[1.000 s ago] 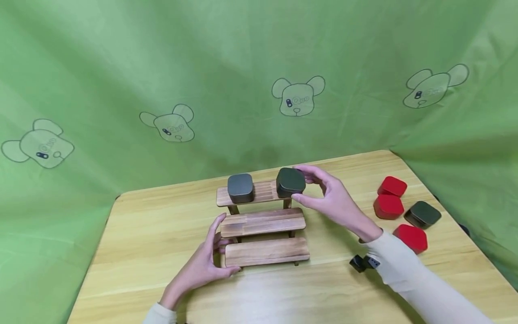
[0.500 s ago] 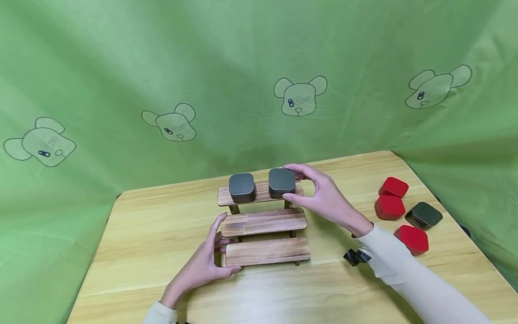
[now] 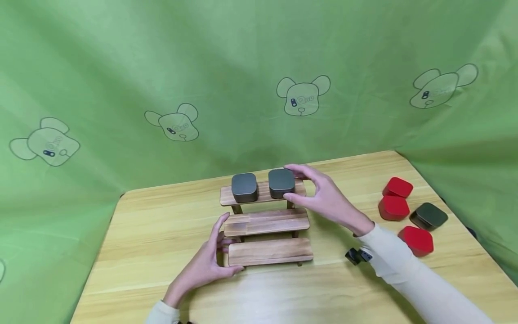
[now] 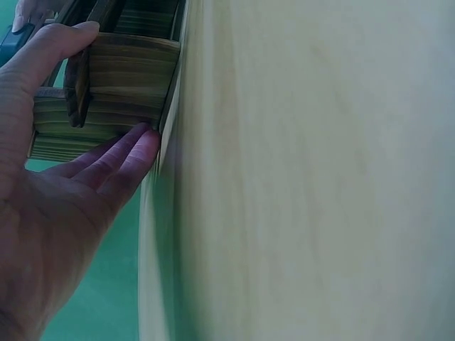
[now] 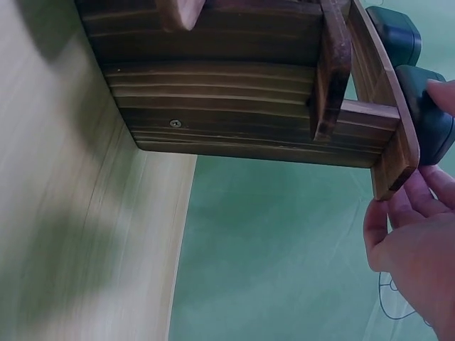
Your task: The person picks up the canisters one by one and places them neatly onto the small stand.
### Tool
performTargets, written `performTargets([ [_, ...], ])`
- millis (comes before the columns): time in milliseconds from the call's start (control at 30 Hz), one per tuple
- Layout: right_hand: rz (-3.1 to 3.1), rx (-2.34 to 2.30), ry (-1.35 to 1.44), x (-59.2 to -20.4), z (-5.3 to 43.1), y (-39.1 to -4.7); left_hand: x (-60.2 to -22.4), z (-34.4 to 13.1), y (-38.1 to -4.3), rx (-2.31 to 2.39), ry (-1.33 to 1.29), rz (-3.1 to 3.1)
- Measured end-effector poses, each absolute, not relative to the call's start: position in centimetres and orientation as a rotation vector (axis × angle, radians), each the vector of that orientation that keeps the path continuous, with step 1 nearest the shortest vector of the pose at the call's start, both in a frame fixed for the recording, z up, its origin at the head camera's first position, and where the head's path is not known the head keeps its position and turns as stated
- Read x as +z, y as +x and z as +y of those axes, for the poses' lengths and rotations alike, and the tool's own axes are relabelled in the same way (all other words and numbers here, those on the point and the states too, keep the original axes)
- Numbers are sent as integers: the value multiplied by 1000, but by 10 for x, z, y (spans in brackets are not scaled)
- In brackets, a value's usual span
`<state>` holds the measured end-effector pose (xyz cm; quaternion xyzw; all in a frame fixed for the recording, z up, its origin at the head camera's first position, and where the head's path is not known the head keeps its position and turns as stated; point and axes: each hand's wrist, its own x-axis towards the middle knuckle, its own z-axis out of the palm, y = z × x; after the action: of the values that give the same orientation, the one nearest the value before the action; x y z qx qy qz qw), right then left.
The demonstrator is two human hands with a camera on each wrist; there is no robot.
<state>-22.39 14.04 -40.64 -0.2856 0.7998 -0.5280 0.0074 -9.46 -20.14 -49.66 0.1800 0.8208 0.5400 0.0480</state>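
A three-tier wooden stand [image 3: 269, 252] stands mid-table in the head view. On its top tier sit two dark grey-green, rounded-square tins: the left tin [image 3: 244, 185] and the right tin [image 3: 281, 181]. My right hand [image 3: 325, 200] holds the right tin by its right side, thumb in front and fingers behind. In the right wrist view the thumb lies on that tin [image 5: 426, 117], fingers near the tier's end. My left hand [image 3: 204, 265] grips the stand's left end, thumb at the lowest tier's front corner; in the left wrist view its fingers [image 4: 138, 160] touch the side of the wood.
On the table's right side are several red tins, among them the front red tin [image 3: 417, 240], and one dark tin [image 3: 429, 216]. A green curtain [image 3: 243, 90] with bear outlines hangs behind the wooden table [image 3: 162, 225].
My right hand has slid the right tin leftward along the top tier, then held it there. The left hand stays at the stand's left end. The head view has shifted slightly.
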Motion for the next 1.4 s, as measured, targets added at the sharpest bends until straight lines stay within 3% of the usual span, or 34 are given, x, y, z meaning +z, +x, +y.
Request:
performTargets([
  [267, 2506, -1660, -944, -409, 146, -224, -478, -195, -90, 1652, 571, 2501],
  [567, 2556, -1680, -937, -414, 162, -214, -509, -206, -98, 1640, 556, 2512],
  [1400, 2682, -1668, -865, -430, 230, -186, -513, -210, -99, 1624, 531, 2473],
])
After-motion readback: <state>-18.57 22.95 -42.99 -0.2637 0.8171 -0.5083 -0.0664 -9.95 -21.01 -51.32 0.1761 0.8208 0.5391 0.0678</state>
